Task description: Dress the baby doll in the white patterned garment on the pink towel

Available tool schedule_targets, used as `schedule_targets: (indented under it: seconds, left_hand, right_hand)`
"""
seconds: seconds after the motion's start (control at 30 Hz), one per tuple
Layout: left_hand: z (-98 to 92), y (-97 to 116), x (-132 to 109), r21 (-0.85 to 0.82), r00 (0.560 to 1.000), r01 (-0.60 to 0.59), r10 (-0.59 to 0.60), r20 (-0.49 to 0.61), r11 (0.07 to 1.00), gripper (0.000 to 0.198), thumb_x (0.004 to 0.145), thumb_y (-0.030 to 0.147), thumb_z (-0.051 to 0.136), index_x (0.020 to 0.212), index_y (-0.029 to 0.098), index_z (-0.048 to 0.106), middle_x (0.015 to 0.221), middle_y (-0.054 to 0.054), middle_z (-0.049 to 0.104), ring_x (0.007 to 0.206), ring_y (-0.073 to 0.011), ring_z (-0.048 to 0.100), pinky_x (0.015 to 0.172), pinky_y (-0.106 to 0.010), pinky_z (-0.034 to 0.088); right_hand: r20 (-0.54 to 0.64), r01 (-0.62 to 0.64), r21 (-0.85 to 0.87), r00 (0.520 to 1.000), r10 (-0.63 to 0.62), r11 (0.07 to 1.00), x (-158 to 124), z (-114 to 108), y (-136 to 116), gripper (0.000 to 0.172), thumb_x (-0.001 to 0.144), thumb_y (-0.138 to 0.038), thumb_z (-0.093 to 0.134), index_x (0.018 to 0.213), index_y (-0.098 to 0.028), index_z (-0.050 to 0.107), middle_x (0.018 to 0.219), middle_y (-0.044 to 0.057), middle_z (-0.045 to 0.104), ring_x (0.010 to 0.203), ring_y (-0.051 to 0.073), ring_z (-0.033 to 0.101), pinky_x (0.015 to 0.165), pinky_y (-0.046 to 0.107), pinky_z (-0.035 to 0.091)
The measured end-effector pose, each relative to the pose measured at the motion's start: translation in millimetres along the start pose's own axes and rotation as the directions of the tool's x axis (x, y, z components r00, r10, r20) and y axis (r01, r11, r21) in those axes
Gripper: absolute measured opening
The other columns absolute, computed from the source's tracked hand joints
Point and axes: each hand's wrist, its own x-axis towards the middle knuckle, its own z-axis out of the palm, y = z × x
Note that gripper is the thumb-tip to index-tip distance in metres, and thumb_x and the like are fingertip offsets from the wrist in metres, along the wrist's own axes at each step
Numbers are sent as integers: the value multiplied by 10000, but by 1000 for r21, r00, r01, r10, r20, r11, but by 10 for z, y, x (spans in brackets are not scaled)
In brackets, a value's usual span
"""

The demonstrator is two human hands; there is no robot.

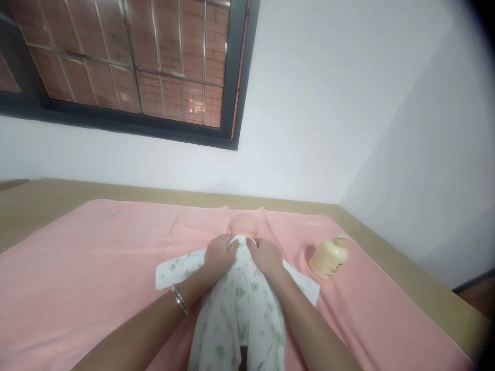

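Note:
A bald, smooth baby doll (243,225) lies on a pink blanket, its head toward the wall. A white baby romper (242,293) printed with small green figures covers its body, the sleeves spread to both sides and the legs reaching toward me. My left hand (221,255) is closed on the romper's left shoulder, its thumb on the cloth by the collar. At the right shoulder my right hand (266,256) grips likewise, thumb at the neckline. The fingers of both hands are partly hidden. Whether the doll's arms are inside the sleeves I cannot tell.
A pale yellow bottle (328,259) stands tilted on the pink blanket (96,273), right of the doll. The blanket lies on a tan surface (410,283) that meets a white wall (301,129). A dark-framed window (154,126) with metal bars is above.

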Motion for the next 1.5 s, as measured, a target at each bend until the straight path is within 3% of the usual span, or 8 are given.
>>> schedule_targets:
  seconds: [1.5]
  left_hand:
    - [-26,31,4,-9,999,20,-20,39,1000,330,871,362,362,916,188,639,919,-54,653,859,-178,558,759,-284,374]
  right_hand:
    - [3,-2,-2,1000,2,1000,-22,-35,-15,662,899,-592,153,853,-173,664,858,112,670,802,217,596,654,272,365]
